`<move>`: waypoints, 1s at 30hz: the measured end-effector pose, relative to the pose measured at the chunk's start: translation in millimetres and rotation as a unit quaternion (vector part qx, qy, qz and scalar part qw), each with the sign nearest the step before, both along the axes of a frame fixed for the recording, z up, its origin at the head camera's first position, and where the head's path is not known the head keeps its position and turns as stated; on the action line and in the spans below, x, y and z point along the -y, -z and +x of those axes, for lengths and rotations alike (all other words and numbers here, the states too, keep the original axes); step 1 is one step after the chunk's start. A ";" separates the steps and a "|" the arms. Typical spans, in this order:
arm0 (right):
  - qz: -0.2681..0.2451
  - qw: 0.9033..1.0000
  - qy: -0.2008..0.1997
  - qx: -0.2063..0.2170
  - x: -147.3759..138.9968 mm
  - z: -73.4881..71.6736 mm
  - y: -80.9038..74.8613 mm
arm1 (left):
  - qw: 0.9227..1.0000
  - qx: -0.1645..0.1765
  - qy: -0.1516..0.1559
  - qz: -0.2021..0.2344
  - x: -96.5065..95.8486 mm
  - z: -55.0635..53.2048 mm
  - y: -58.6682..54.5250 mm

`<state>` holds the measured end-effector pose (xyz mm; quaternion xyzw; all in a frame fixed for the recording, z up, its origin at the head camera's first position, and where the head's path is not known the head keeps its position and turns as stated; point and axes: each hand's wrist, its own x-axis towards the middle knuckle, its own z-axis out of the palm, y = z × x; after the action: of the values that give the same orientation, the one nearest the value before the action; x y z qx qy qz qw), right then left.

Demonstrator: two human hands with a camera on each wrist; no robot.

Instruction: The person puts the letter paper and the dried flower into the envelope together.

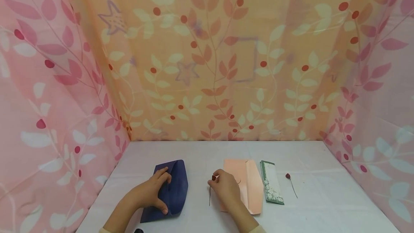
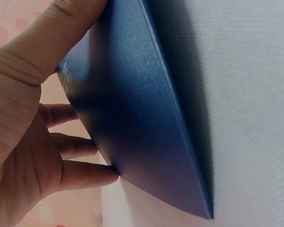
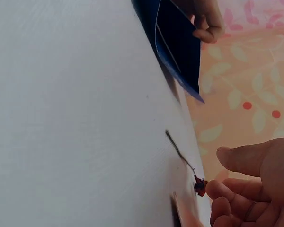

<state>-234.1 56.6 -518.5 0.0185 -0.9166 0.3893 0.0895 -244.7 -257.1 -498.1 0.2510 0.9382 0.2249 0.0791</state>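
Note:
My left hand (image 1: 150,191) grips a dark blue envelope (image 1: 178,193) across its width, thumb at the near side and fingers at the far side. The envelope's mouth bows apart beside its flap, as the right wrist view shows. At the fingertips of my right hand (image 1: 226,188) is a small dried red rose (image 3: 200,186) on a thin stem. Its head sits by the index fingertip, while the thumb stands apart from that finger. A peach envelope (image 1: 255,190) lies partly under the right hand, its flap to the right.
Right of the peach envelope lies a white card with a green floral border (image 1: 272,182). A second dried rose (image 1: 288,176) is further right. Part of a black object (image 1: 139,231) shows at the front edge. Patterned curtains (image 1: 207,64) stand behind and along both sides.

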 end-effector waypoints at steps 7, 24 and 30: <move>-0.011 1.000 0.021 0.012 -0.7 -8.4 13.1 | 1.000 0.007 -0.007 0.001 2.5 1.3 -0.2; 0.040 0.996 0.075 0.013 3.8 -19.0 16.4 | 1.000 0.010 -0.012 -0.003 0.3 -2.6 3.0; 0.000 0.998 0.053 0.023 1.0 -16.7 12.2 | 1.000 0.010 -0.008 -0.003 0.9 -3.4 2.2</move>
<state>-250.8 55.6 -530.7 -0.0388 -0.9180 0.3844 0.0893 -248.1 -258.0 -500.2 0.2411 0.9400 0.2248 0.0874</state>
